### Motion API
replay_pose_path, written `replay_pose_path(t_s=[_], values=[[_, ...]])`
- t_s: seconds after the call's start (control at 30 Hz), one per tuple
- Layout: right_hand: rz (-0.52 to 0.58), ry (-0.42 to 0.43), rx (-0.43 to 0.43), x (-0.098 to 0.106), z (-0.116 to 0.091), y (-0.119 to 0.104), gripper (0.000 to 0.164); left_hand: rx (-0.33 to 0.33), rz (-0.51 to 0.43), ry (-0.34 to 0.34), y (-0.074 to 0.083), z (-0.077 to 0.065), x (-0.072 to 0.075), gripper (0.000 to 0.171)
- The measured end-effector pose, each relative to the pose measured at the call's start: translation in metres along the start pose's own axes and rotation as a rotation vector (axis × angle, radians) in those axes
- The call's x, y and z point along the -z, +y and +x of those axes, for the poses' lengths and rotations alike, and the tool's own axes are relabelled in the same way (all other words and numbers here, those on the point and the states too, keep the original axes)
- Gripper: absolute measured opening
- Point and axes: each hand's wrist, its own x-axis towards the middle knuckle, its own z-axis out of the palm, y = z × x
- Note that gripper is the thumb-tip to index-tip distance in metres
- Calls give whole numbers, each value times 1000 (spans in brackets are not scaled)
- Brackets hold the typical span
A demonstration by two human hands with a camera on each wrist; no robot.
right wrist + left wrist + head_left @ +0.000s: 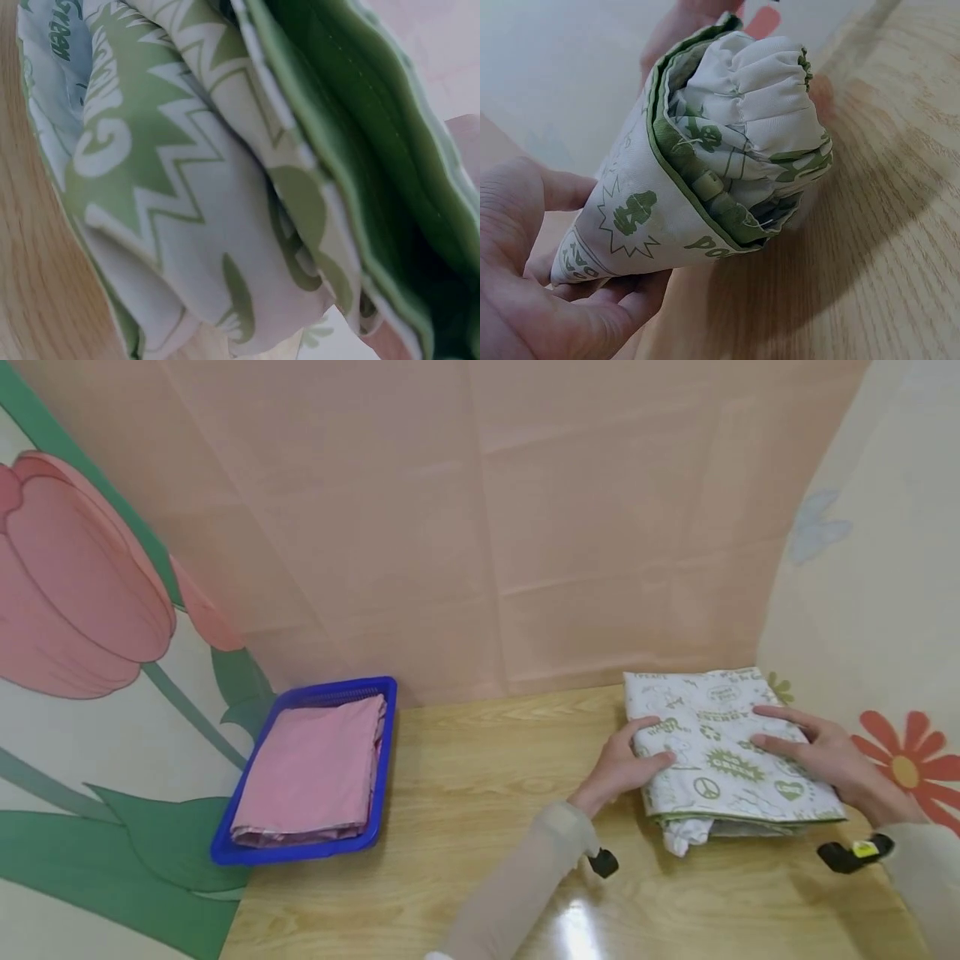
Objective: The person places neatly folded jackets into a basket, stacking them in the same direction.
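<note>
A white cloth bundle with green print point(720, 752), folded into a thick rectangle, is between my hands at the right end of the table. My left hand point(630, 760) grips its left edge. In the left wrist view the thumb lies along one face of the bundle point(652, 210) and the fingers curl beneath. My right hand point(828, 756) holds the right edge, two digits on the printed top; its other fingers are hidden. Green-edged layers and a gathered white end point(761, 82) show on the near side. The right wrist view shows mostly folds point(187, 187) and a green lining.
A blue plastic basket point(386, 777) with folded pink cloth point(311, 768) stands at the left of the wooden table point(487, 793). A peach curtain point(480, 527) hangs along the back. Painted walls close in both sides, the right one close beside my right hand.
</note>
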Motion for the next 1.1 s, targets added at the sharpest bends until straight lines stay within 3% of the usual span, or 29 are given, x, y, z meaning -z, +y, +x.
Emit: replay_pose_path(t_s=[0.5, 0.8, 1.0, 1.1], values=[[8, 32, 73, -19, -9, -42, 69, -18, -10, 3, 6, -17, 32, 56], [-29, 60, 79, -40, -12, -63, 72, -17, -101, -18, 11, -29, 57, 58], [84, 46, 92, -54, -13, -76, 69, -31, -23, -1, 10, -38, 76, 57], [95, 30, 112, -60, -13, -80, 68, -24, -39, 13, 8, -44, 82, 57]])
